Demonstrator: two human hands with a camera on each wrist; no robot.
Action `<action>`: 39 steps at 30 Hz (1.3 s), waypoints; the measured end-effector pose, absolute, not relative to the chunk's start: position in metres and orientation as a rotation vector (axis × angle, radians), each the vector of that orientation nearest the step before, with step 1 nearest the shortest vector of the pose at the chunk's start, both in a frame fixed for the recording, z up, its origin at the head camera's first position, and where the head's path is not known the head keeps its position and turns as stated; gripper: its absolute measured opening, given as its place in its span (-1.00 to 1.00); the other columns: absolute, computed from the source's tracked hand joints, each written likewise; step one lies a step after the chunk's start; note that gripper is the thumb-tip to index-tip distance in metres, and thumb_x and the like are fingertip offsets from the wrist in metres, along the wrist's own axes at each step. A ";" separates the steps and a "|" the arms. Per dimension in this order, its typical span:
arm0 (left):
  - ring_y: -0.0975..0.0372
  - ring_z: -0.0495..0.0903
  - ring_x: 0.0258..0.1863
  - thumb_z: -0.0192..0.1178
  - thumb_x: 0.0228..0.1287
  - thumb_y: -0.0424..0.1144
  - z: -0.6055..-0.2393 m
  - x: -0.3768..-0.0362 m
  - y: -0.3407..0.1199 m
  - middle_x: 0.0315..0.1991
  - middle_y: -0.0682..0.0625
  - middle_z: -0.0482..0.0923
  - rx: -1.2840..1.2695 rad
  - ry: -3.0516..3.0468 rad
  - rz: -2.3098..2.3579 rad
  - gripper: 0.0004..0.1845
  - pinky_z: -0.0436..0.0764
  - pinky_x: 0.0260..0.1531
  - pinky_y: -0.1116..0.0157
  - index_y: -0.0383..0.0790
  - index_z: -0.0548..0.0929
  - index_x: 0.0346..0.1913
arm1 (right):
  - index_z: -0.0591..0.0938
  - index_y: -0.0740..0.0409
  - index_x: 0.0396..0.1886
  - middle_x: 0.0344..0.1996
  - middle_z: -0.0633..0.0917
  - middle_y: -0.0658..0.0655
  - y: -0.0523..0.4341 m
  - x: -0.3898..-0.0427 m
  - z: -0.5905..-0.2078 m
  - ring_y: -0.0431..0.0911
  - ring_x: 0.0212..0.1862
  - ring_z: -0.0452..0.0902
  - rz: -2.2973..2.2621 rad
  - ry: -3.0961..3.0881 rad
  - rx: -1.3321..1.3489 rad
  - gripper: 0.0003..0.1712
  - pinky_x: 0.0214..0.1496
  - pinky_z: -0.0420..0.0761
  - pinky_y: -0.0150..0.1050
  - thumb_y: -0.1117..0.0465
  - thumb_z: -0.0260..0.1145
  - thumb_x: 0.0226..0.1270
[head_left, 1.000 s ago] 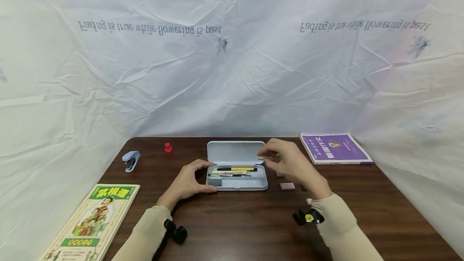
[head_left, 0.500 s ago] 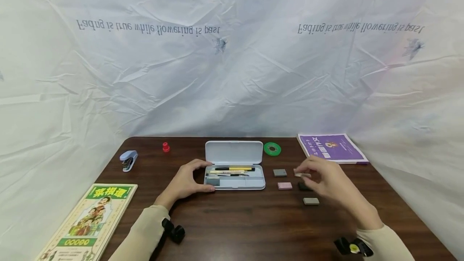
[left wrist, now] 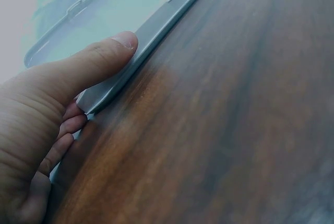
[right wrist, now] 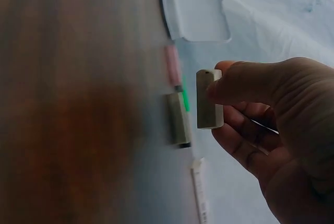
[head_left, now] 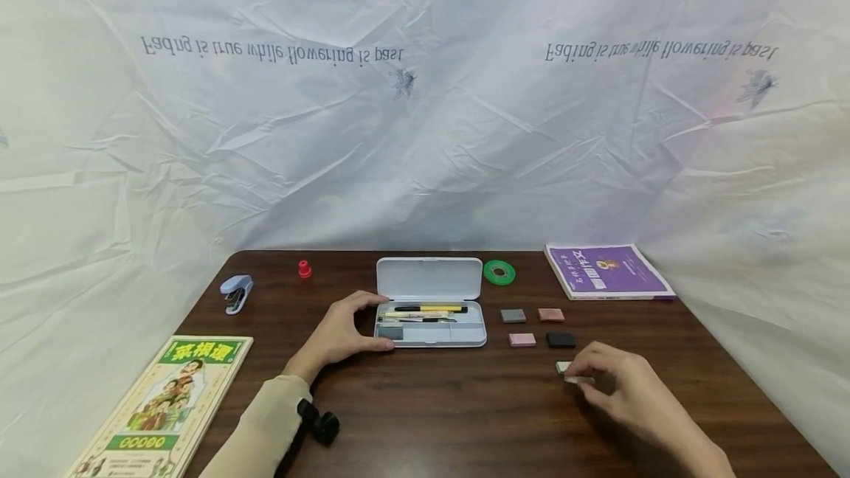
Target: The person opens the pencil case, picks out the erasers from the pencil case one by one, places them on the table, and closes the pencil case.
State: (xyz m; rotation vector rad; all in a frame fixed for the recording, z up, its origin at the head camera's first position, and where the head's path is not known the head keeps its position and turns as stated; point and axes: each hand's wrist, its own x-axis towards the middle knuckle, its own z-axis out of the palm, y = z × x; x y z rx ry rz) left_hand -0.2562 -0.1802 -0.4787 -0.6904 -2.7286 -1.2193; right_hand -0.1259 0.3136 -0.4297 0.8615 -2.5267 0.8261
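In the head view a pale blue pencil case (head_left: pixel 465 334) lies with its lid raised, holding a yellow-and-black pen (head_left: pixel 434 309), other pens and a grey block (head_left: pixel 390 333). My left hand (head_left: pixel 341 330) grips its left end; the left wrist view shows the thumb on the front wall of the case (left wrist: pixel 156 28) and the fingers behind. At the right, my right hand (head_left: pixel 624 382) pinches a small beige eraser (head_left: pixel 579 380) between thumb and fingers, plain in the right wrist view as a beveled eraser (right wrist: pixel 206 112). Just beyond it sits another pale eraser (head_left: pixel 562 366).
Right of the case lie a grey block (head_left: pixel 513 316), a reddish block (head_left: pixel 550 314), a pink block (head_left: pixel 522 340) and a black block (head_left: pixel 561 340). Around them are green tape (head_left: pixel 499 272), a purple book (head_left: pixel 607 271), a stapler (head_left: pixel 236 293), a red cap-like piece (head_left: pixel 304 269) and a green-and-yellow book (head_left: pixel 166 404).
My right hand has moved from beside the case's lid, rightward over the blocks, then toward the near side with the pale eraser. The left hand has kept its grip on the pencil case.
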 end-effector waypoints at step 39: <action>-0.03 0.56 0.48 0.77 0.03 0.24 -0.477 -0.254 -0.180 0.42 0.04 0.64 -0.703 -2.725 -1.228 -0.10 0.53 0.47 -0.21 0.08 0.71 0.46 | 0.78 -0.07 0.23 0.08 0.81 -0.08 0.256 -0.181 -0.385 -0.22 0.00 0.74 0.842 -2.453 0.812 -0.38 0.05 0.74 -0.37 0.48 0.67 0.25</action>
